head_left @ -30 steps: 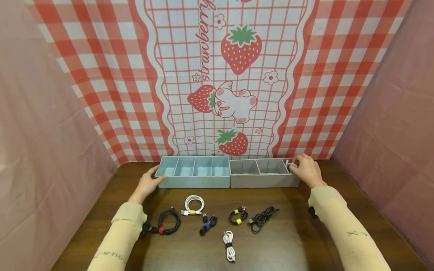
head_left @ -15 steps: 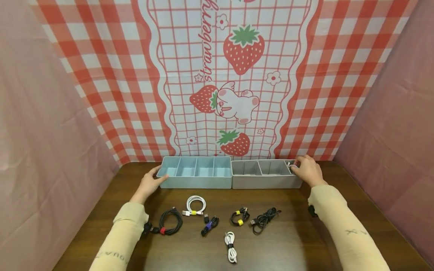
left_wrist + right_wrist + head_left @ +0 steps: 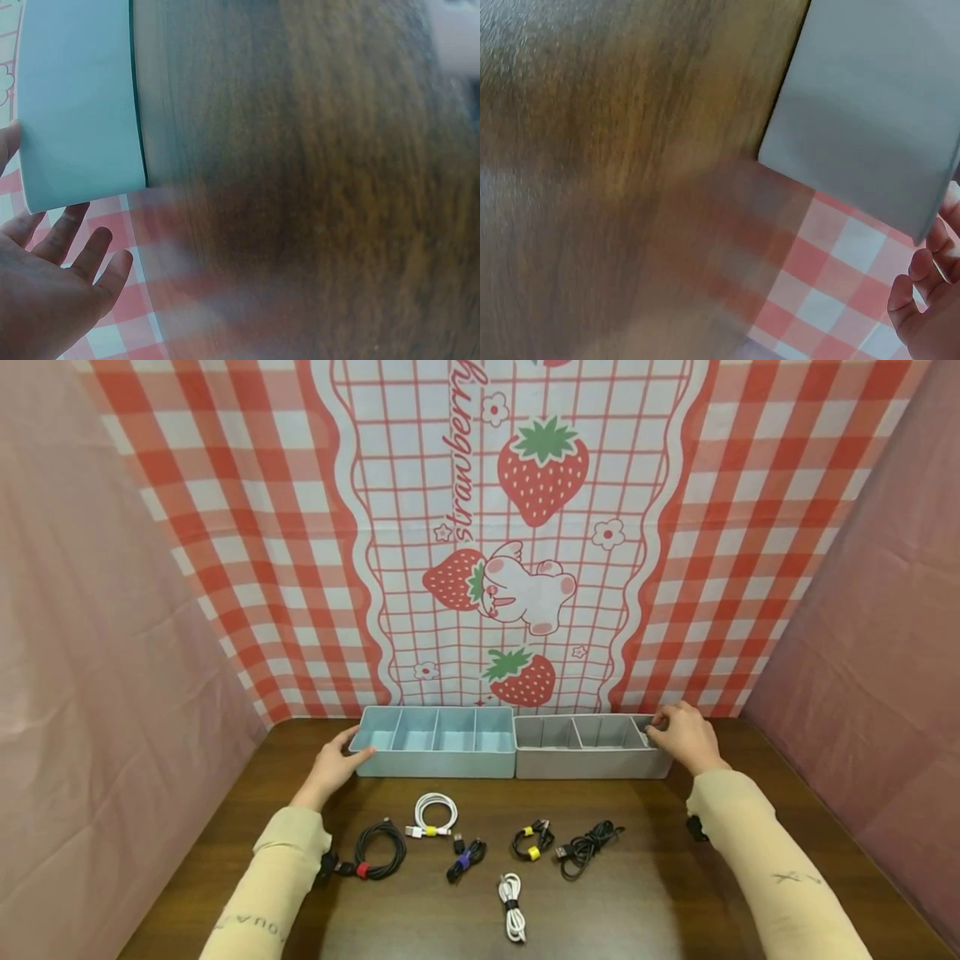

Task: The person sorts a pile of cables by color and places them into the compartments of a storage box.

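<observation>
My left hand (image 3: 333, 767) rests at the left end of a light blue divided box (image 3: 435, 765), its thumb over the front rim. In the left wrist view its fingers (image 3: 69, 229) are spread and extended, touching the end wall. A grey divided box (image 3: 592, 766) stands end to end with the blue one. My right hand (image 3: 686, 737) reaches over the grey box's right end, fingertips in the last compartment. A bit of white cable (image 3: 645, 739) shows just below them; the rest is hidden. I cannot tell whether the fingers still pinch it.
Coiled cables lie in front of the boxes: black with red tie (image 3: 381, 852), white with yellow tie (image 3: 435, 814), black with purple tie (image 3: 467, 858), black with yellow ties (image 3: 533, 841), plain black (image 3: 589, 848), white with black tie (image 3: 512, 907). A checked cloth (image 3: 735, 527) hangs behind.
The white cable in the right-hand compartment has sunk lower, its raised end gone from sight under my right fingers. My left hand stays at the blue box; the view has shifted slightly.
</observation>
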`<state>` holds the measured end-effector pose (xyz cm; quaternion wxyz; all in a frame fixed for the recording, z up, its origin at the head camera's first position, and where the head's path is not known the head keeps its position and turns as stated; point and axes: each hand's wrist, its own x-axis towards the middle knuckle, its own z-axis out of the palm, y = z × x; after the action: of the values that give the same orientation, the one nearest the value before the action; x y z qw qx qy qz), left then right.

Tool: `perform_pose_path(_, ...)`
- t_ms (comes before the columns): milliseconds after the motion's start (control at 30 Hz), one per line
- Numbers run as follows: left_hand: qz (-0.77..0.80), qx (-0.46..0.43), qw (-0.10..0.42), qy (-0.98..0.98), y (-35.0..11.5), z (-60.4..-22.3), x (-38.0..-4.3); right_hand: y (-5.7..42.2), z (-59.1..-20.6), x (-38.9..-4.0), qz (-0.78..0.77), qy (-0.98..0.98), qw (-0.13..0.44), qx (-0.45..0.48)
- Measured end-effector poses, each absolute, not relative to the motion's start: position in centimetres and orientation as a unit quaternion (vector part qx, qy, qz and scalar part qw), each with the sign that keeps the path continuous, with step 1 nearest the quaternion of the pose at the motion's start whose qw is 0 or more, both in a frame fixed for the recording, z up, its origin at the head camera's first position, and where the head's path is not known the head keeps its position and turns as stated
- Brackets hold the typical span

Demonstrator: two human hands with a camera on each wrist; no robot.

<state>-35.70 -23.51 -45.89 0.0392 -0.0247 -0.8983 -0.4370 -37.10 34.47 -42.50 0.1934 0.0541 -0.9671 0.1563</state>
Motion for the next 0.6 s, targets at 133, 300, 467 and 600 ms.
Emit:
perform_pose_path(133, -0.438, -0.023, 0.037, -0.898, -23.5, -45.9, -35.7, 34.6, -41.7, -36.8, 0.153, -0.967, 0.195, 0.058)
perform_pose_path(300, -0.442, -0.016, 0.038, -0.896, -23.5, -45.8, -35.7, 34.5, -40.3, -36.4, 0.149, -0.966, 0.201, 0.07)
perform_pose_path(467, -0.447, -0.016, 0.037, -0.894, -23.4, -45.7, -35.6, 34.4, -39.0, -36.1, 0.149, -0.962, 0.213, 0.085)
perform_pose_path(600, -0.445, -0.021, 0.037, -0.895, -23.4, -45.7, -35.6, 34.3, -38.0, -36.0, 0.152, -0.961, 0.214, 0.091)
